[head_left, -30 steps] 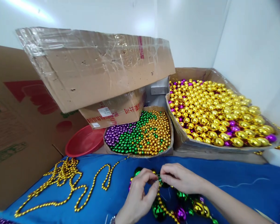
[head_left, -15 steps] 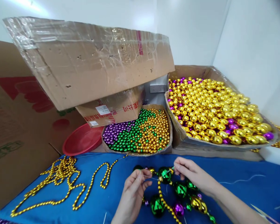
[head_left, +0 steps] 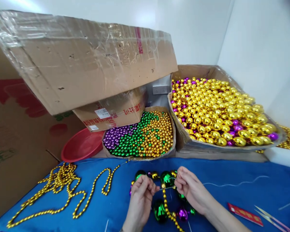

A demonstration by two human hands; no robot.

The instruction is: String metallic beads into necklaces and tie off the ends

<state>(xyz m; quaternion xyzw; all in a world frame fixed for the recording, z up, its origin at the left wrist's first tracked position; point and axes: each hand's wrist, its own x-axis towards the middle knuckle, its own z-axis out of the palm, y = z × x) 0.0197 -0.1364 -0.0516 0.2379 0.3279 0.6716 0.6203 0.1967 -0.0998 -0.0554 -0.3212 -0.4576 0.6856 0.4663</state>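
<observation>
My left hand (head_left: 141, 198) and my right hand (head_left: 190, 190) are both closed, fingertips pinching a thin pale string (head_left: 166, 188) stretched between them. Just behind the string lies a big shiny green ball (head_left: 167, 178). A strand of small gold beads (head_left: 167, 207) runs from the string's middle down toward the front. Around and beneath my hands is a garland of shiny balls, with another green ball (head_left: 159, 211) and a purple ball (head_left: 183, 214); my hands hide part of it.
A long gold bead chain (head_left: 50, 211) lies loose on the blue cloth (head_left: 116, 209). At right are a red packet (head_left: 245, 214), snips (head_left: 272, 218) and white thread (head_left: 234, 185). Behind stand a red basin (head_left: 82, 145), a bead-filled box (head_left: 175, 141) and a box of gold balls (head_left: 181, 135).
My right hand has come lower and turned, its fingers nearer the string. The view has shifted slightly right, bringing the red packet into sight.
</observation>
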